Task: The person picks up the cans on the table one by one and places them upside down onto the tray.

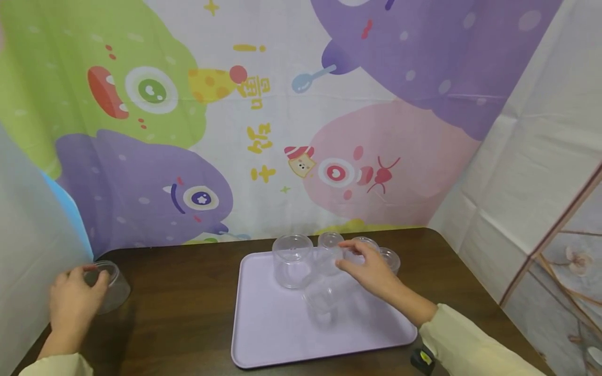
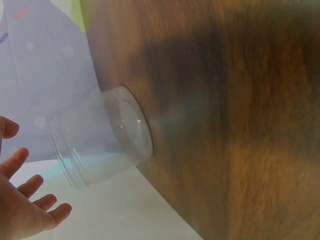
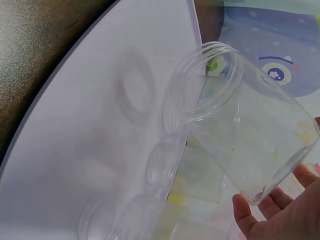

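Note:
At the table's left end stands a clear jar (image 1: 117, 295), mouth up. Beside its rim is my left hand (image 1: 75, 297); the left wrist view shows the fingers spread and apart from this jar (image 2: 100, 137). Over the lilac tray (image 1: 261, 334), my right hand (image 1: 371, 271) holds another clear jar (image 1: 322, 295) near its base. In the right wrist view this jar (image 3: 265, 135) is tilted, its threaded mouth pointing down toward the tray, with fingertips around its bottom.
A wide clear jar (image 1: 292, 269) stands at the tray's back edge. Several smaller clear jars, among them one at the right (image 1: 390, 258), stand behind my right hand. A cartoon-printed cloth (image 1: 263, 209) hangs behind the dark wooden table (image 1: 178, 313).

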A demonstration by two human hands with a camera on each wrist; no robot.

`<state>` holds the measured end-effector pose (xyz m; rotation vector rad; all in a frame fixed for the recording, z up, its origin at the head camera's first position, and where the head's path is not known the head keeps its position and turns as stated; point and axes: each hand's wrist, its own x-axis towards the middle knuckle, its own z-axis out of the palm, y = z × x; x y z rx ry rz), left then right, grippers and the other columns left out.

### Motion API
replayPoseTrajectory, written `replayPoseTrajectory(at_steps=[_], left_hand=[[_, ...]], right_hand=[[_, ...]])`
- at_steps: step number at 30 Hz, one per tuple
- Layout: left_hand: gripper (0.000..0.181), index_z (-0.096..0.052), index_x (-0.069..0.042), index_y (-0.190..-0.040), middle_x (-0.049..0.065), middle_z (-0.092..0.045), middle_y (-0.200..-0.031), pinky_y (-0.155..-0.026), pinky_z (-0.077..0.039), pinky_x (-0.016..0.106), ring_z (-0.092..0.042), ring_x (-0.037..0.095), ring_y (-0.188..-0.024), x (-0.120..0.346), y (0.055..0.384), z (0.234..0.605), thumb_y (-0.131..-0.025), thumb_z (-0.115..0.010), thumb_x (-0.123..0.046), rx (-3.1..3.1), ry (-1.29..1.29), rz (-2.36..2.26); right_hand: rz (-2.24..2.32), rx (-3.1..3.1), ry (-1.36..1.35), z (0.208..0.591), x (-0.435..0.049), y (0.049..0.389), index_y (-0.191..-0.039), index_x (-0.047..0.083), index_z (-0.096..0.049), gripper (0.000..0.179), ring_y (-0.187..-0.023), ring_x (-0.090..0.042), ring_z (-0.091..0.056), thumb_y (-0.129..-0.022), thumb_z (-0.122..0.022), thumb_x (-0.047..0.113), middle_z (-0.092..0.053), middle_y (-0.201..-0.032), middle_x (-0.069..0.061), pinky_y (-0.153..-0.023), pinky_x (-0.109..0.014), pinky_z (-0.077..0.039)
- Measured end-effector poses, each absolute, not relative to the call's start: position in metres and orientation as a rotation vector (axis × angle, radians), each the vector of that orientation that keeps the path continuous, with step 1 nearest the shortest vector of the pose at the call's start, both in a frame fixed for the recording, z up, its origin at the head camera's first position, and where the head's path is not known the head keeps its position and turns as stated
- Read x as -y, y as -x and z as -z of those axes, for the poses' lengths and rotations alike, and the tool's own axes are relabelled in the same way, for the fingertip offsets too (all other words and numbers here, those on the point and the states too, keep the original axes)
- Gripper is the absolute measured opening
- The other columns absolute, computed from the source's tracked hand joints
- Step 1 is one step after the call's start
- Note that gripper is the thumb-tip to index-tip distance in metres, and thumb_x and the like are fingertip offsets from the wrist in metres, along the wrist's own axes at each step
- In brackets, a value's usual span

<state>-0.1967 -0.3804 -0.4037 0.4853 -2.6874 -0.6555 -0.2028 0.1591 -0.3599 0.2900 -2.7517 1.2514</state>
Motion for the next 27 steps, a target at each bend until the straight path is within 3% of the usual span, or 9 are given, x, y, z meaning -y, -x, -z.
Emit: replayPoseTrajectory(at_steps=[12, 27], left_hand=[[0.058, -0.04, 0.007, -0.129, 0.043, -0.028, -0.129, -0.078, -0.031, 0.065, -0.028, 0.061, -0.111, 0.393, 0.207, 0.4, -0.095, -0.039, -0.04, 2.811, -0.456, 0.586], [0.062, -0.034, 0.004, -0.135, 0.041, -0.027, -0.131, -0.08, -0.032, 0.067, -0.027, 0.062, -0.112, 0.399, 0.22, 0.404, -0.096, -0.036, -0.044, 2.909, -0.41, 0.523]], right_hand=[[-1.139, 2.765, -0.324, 0.359, -0.163, 0.202, -0.121, 0.016, -0.059, 0.041, -0.121, -0.027, -0.05, -0.084, -0.066, 0.033, -0.058, -0.125, -0.007, -0.099, -0.051, -0.041], [-1.044, 2.754, -0.373, 0.36, -0.168, 0.203, -0.119, 0.014, -0.061, 0.041, -0.122, -0.027, -0.049, -0.082, -0.068, 0.03, -0.056, -0.126, -0.008, -0.099, -0.052, -0.041]])
